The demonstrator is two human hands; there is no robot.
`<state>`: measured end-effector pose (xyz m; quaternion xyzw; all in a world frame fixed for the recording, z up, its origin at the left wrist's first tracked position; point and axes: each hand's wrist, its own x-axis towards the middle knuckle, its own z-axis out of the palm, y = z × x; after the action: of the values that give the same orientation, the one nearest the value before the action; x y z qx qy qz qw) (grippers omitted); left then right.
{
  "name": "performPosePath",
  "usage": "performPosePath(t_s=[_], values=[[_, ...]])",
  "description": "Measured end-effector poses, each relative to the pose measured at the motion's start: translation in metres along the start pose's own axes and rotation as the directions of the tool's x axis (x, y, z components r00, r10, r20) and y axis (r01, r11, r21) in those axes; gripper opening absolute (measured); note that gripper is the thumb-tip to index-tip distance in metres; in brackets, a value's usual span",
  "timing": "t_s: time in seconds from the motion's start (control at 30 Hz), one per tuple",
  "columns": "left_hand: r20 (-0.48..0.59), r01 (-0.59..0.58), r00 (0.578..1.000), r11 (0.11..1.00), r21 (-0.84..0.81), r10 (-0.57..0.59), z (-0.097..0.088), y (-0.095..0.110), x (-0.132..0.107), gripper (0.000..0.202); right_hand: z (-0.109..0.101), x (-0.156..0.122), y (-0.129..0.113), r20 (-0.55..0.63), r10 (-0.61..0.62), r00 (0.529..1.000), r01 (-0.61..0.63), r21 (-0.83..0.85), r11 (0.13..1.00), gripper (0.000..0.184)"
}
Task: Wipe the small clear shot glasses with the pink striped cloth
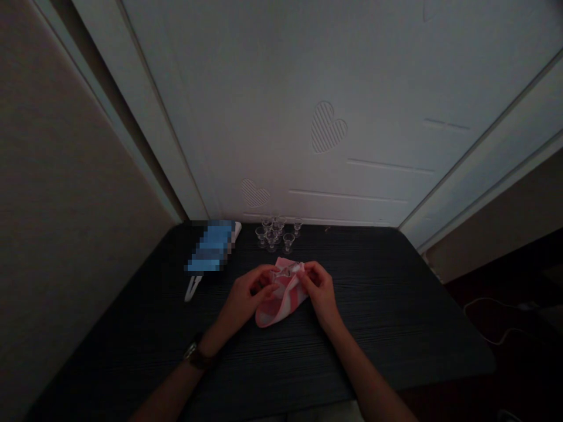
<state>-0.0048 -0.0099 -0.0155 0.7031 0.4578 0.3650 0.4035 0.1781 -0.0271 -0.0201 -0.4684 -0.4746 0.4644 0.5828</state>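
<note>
A pink and white striped cloth lies bunched on the dark table, held up at its far edge by both hands. My left hand is closed on the cloth's left side, and something small and clear, possibly a glass, shows between the fingers at the top of the cloth. My right hand pinches the cloth's right side. Several small clear stemmed glasses stand in a cluster just beyond the hands, near the wall.
A blue blurred packet lies at the table's back left, with a small white object in front of it. A white panelled wall with heart shapes rises behind the table. A white cable runs on the floor at right.
</note>
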Motion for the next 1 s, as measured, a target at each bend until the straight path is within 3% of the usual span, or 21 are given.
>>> performPosePath(t_s=[0.23, 0.47, 0.67, 1.0], values=[[-0.02, -0.019, 1.0, 0.998, 0.058, 0.02, -0.0006, 0.002, 0.0007, 0.02, 0.0002, 0.0013, 0.0017, -0.002, -0.021, 1.0, 0.021, 0.019, 1.0, 0.016], [-0.03, 0.034, 0.999, 0.999, -0.027, -0.035, 0.0002, 0.0074, 0.0003, 0.031, 0.0011, 0.0004, -0.0015, 0.007, -0.025, 1.0, 0.025, 0.021, 0.999, 0.015], [-0.046, 0.005, 0.999, 0.998, -0.061, -0.008, 0.001, 0.0075, 0.0, 0.04, 0.0009, 0.0014, 0.0001, -0.003, -0.035, 0.999, 0.035, 0.018, 0.999, 0.015], [-0.084, -0.05, 0.995, 0.999, 0.008, 0.05, 0.0005, 0.0042, -0.0002, 0.027, 0.0006, 0.0008, -0.0016, 0.005, -0.006, 1.0, 0.006, 0.011, 1.0, 0.017]])
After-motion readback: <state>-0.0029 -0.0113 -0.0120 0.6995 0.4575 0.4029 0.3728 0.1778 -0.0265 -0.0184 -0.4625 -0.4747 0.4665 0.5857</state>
